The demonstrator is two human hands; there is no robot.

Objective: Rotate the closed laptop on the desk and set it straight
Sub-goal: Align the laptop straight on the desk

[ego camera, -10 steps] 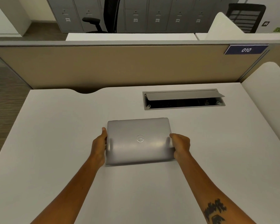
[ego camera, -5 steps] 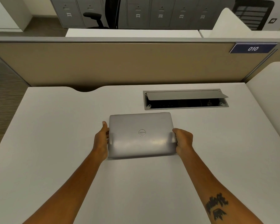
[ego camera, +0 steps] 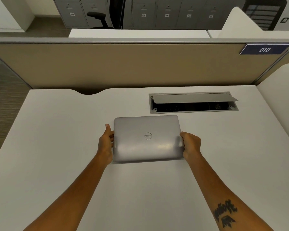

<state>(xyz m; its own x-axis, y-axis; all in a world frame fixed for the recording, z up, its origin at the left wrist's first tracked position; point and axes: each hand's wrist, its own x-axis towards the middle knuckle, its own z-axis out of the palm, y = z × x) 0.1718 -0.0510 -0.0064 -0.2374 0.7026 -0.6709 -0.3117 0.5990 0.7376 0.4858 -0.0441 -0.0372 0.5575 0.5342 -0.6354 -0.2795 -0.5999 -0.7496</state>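
A closed silver laptop (ego camera: 147,139) with a round logo on its lid lies flat in the middle of the white desk (ego camera: 57,130), its long edges roughly parallel to the desk's back edge. My left hand (ego camera: 105,144) presses against the laptop's left side, thumb raised along the edge. My right hand (ego camera: 191,145) grips the right side, fingers curled around that edge. The fingertips under the laptop are hidden.
An open cable hatch (ego camera: 193,102) with a raised grey flap sits just behind the laptop to the right. A beige partition (ego camera: 123,64) with a blue "010" label (ego camera: 264,50) closes the back. A white side panel (ego camera: 280,97) stands at right.
The laptop has slid a little away from me toward the hatch and sits squarer; both hands moved with it and keep the same hold on its sides.
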